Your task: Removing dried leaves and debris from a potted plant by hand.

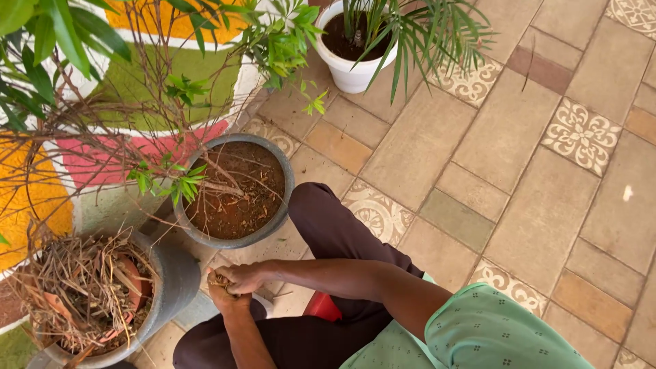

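Hands first, down low in the head view: both bunched together just over the knees. Left hand curled into a fist, right hand lying over the top of it, fingers folded in. Clamped on a small clump of dry plant bits, pale brown, just peeking out at the left edge of the fists. Can't tell how much is in there, mostly hidden by the fingers.

Underneath: dark trousers, knee bent up, plus a light green dotted sleeve at the bottom right. Bit of something red tucked between leg and sleeve, can't tell what.

Just left of the hands: grey pot crammed with dry stalks and dead leaves, orange-brown shard poking out of the mess.

A little further up: second grey pot, round, filled with brown soil, thin bare branches leaning off to the left with a few green leaf tufts. Rim sitting right against the knee.

Further back still: white pot with dark soil and a spiky palm-like plant.

Tiled floor all around, beige slabs mixed with patterned ones. Painted wall on the left, blocks of yellow, green and pink.
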